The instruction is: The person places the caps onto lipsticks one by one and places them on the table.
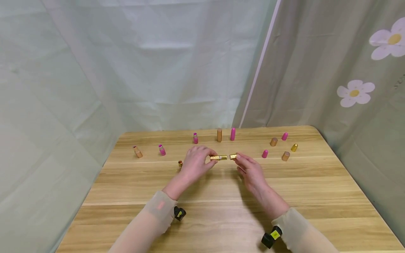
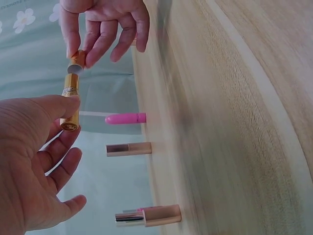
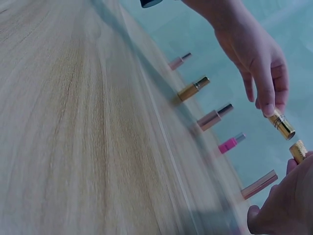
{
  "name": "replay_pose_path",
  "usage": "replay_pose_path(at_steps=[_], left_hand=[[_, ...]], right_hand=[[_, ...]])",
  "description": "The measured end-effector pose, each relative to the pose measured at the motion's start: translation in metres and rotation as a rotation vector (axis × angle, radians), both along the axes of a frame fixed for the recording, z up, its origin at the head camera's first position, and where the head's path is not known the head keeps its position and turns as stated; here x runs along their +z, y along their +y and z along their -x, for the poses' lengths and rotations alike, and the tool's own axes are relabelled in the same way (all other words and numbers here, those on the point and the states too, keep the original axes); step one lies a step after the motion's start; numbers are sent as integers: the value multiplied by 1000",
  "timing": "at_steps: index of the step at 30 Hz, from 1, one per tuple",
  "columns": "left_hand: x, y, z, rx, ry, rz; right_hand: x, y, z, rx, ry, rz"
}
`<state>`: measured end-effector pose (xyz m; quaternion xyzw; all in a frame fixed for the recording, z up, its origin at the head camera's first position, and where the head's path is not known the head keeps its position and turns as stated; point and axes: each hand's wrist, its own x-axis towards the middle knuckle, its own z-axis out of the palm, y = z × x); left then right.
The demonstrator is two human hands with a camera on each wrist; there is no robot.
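Over the middle of the wooden table, my left hand (image 1: 197,161) pinches a gold lipstick tube (image 1: 219,157) between thumb and finger. The tube lies sideways, its shiny collar facing right. Opposite it, my right hand (image 1: 251,171) holds a gold lipstick cap (image 1: 233,156) in its fingertips. In the left wrist view the cap (image 2: 77,61) shows its open mouth toward the tube (image 2: 71,93). A narrow gap parts the two, seen also between cap (image 3: 297,151) and tube (image 3: 282,126) in the right wrist view.
Uncapped lipsticks stand on the left: a copper one (image 1: 137,152), pink ones (image 1: 162,150), and a gold one (image 1: 180,164) beside the left hand. A closed copper lipstick (image 1: 219,135) and pink lipstick (image 1: 232,134) stand at the back. Loose pink (image 1: 264,154), copper (image 1: 285,156) and gold (image 1: 294,147) caps stand right.
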<state>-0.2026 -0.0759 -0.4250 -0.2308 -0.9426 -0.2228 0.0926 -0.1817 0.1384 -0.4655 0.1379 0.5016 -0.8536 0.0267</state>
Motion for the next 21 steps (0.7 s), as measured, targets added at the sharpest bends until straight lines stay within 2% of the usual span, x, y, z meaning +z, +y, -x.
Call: replay_pose_path(at_steps=[21], left_hand=[[-2,2,3,-13,-2,10]], right_hand=[[-7,-13,2,36,24,-72]])
